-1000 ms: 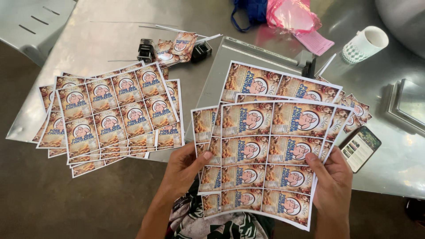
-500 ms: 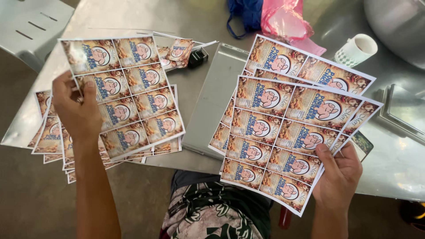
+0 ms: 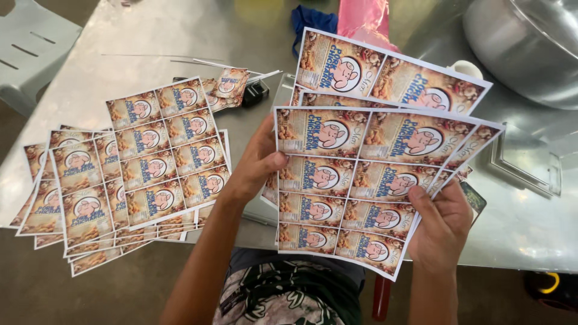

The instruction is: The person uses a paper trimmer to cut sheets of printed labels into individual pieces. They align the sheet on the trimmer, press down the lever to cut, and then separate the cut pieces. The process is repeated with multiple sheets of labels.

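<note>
1. Sheets of printed labels (image 3: 361, 180), fanned, sit in our grip above the metal surface (image 3: 180, 36); our left hand (image 3: 256, 165) pinches their left edge, our right hand (image 3: 439, 225) clamps the lower right corner.
2. We judge the loose fan could slip apart.
3. Sheets dropped carelessly could slide off the overhanging spread pile (image 3: 120, 174).

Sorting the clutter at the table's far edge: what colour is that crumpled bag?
Pink; the crumpled bag shows best in the head view, beside a blue cloth.
</note>
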